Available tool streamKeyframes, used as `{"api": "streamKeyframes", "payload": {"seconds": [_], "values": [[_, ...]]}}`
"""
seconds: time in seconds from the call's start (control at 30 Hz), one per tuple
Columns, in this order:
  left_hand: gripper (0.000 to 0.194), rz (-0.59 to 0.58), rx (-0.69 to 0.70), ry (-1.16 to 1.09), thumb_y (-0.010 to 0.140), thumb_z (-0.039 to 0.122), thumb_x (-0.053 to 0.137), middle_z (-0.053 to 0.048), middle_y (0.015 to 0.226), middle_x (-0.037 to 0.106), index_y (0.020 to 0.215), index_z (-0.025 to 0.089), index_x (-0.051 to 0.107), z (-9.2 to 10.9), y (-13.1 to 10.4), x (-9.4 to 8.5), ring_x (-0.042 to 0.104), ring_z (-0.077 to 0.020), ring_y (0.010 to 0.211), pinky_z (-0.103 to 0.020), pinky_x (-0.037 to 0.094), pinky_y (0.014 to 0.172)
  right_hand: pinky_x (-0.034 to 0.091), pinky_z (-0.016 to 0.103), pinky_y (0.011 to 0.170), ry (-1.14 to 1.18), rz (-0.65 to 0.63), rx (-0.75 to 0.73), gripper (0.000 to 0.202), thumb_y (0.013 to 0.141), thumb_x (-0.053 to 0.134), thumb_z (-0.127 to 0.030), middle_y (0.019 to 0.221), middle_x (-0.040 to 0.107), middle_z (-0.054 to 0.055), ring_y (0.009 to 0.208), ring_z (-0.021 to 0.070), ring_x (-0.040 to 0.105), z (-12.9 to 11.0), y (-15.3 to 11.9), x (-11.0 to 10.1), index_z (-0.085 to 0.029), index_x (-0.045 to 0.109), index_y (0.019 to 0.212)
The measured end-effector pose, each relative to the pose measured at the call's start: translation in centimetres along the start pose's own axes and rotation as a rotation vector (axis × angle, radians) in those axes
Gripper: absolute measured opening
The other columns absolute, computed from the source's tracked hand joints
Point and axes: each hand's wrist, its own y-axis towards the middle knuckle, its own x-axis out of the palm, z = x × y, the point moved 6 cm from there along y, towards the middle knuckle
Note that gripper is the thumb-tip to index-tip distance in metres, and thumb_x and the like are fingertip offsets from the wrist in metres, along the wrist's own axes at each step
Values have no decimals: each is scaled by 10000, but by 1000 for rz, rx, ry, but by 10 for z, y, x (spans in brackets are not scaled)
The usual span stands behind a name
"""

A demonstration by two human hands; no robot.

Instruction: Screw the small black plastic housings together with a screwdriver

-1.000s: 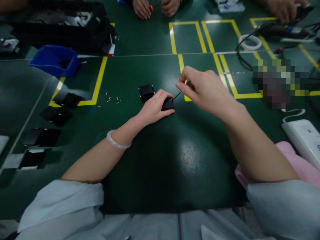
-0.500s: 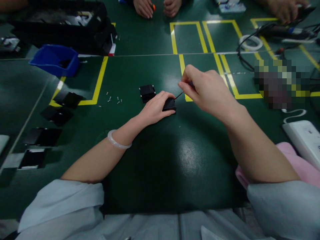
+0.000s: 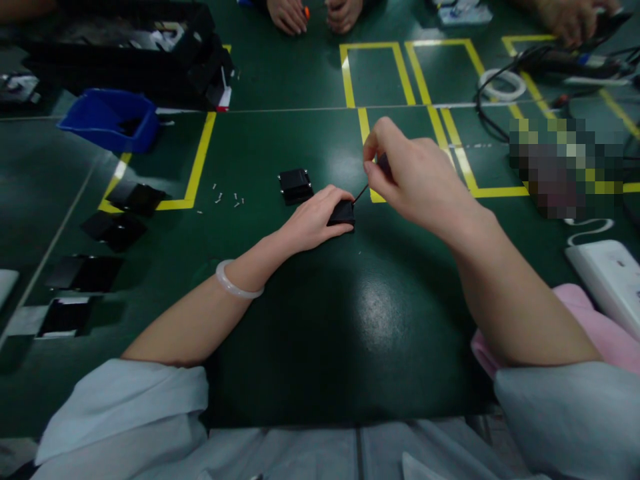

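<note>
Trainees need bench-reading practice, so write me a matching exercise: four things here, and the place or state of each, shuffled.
1. Left grip
2. Right grip
3. Blue bin
4. Tiny screw-like pieces

A. Scattered on the green table
B. Holding a black block
C. Beside the large black tray
D. Pinching a thin-shafted tool

Pairs: 1-B, 2-D, 3-C, 4-A
</note>
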Motion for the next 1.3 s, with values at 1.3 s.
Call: {"api": "streamKeyframes", "payload": {"seconds": [1.3], "values": [[441, -26, 11, -1, 888, 325, 646, -133, 1273, 591, 1277, 159, 519, 1, 1, 0, 581, -282, 1208, -424, 472, 1036, 449, 392, 763, 13, 9, 25, 245, 992, 429, -278, 1002, 711, 101, 900, 300, 693, 1, 1, 4, -223, 509, 1217]]}}
